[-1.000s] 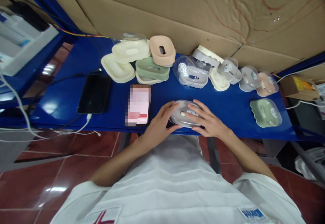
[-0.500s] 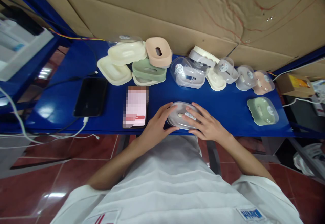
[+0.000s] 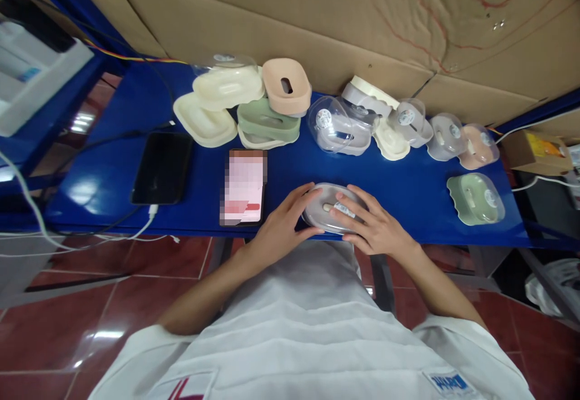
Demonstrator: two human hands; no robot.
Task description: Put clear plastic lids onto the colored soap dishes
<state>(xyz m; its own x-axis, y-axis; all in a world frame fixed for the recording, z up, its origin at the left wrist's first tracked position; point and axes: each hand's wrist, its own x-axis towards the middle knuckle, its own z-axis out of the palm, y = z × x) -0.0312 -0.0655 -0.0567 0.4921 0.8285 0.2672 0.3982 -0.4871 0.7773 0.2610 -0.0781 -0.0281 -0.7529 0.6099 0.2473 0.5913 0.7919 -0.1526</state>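
Observation:
A grey soap dish with a clear lid (image 3: pixel 321 205) lies near the table's front edge between my hands. My left hand (image 3: pixel 283 223) grips its left end, thumb at the near side and fingers at the far side. From the right, my right hand (image 3: pixel 379 226) spans the lid, its fingers spread over the top and round the rim and partly covering a white label. The lid appears to sit on the dish. A phone with a lit screen (image 3: pixel 243 188) lies just left of my left hand.
Cream dishes (image 3: pixel 206 123), a green dish (image 3: pixel 267 121) and a peach dish (image 3: pixel 286 86) are piled at the back. Several lidded dishes stand back right, with a green lidded dish (image 3: pixel 475 199) nearer the right end. A dark phone (image 3: pixel 161 168) is plugged into a white cable.
The view has shifted slightly, so things sit a little differently in the picture. Both hands keep the same hold on the grey soap dish.

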